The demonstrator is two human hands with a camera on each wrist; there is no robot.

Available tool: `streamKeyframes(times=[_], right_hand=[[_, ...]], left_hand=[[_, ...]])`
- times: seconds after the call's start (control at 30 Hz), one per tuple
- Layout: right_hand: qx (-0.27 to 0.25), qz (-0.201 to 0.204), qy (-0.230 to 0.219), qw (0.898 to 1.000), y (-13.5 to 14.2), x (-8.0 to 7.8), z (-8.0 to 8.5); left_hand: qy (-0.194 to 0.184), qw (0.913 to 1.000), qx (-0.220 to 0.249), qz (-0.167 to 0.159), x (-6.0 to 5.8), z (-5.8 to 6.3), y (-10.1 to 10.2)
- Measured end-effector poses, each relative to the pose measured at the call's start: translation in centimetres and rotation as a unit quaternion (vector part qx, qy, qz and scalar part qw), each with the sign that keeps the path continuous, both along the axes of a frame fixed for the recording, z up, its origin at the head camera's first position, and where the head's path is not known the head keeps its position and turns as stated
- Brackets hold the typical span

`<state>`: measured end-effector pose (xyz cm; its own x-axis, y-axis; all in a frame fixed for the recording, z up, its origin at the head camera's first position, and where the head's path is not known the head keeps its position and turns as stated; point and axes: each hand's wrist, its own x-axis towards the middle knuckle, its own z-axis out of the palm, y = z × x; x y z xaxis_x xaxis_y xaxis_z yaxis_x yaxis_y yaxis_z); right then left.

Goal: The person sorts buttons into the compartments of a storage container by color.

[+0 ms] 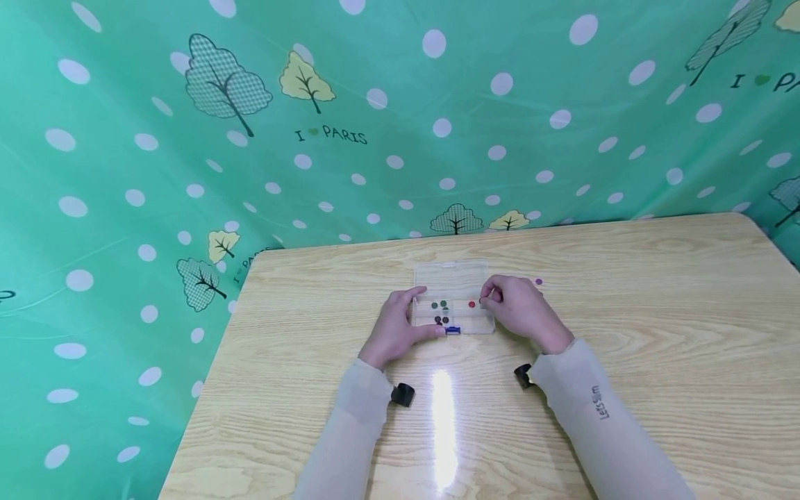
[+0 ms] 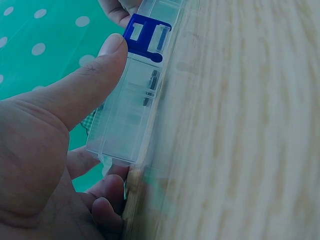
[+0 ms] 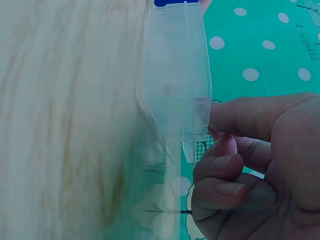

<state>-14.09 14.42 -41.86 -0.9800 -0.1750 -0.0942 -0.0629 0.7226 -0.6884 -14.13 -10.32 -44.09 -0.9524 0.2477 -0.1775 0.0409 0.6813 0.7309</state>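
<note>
A clear plastic compartment box [image 1: 473, 326] lies on the table with its lid [image 1: 451, 278] folded back. Green discs [image 1: 443, 303], black discs [image 1: 445, 320] and a red disc [image 1: 471, 304] are in separate compartments. My left hand [image 1: 400, 326] holds the box by its left end, thumb beside the blue latch [image 2: 145, 37] at the front and fingers curled round the side. Over the right rear compartment, my right hand [image 1: 515, 303] pinches a small dark disc [image 1: 481, 301] between thumb and fingertips. In the right wrist view its other fingers [image 3: 220, 192] curl beside the box's end.
A purple disc [image 1: 539, 281] lies on the wooden table [image 1: 656, 312] behind the right hand. Green dotted cloth [image 1: 375, 139] hangs along the table's back and left edges. A bright light reflection shows in front of the box.
</note>
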Motion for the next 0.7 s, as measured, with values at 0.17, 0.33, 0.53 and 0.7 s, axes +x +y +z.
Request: streamKeyframes(times=[0.17,0.33,0.53,0.7], right_hand=[[0.001,-0.003,-0.005,1.000,0.01,-0.01,0.05],[0.003,-0.002,-0.001,1.000,0.05,0.02,-0.05],[0.005,-0.003,0.001,1.000,0.03,-0.04,-0.18],[-0.001,-0.006,-0.006,1.000,0.00,-0.15,-0.18]], left_hand=[[0.001,1.0000,-0.002,0.000,-0.05,-0.06,-0.02],[0.003,1.0000,-0.004,-0.001,-0.13,-0.16,-0.01],[0.004,1.0000,0.001,-0.002,-0.05,-0.04,-0.02],[0.001,1.0000,0.002,0.003,0.03,0.01,-0.01]])
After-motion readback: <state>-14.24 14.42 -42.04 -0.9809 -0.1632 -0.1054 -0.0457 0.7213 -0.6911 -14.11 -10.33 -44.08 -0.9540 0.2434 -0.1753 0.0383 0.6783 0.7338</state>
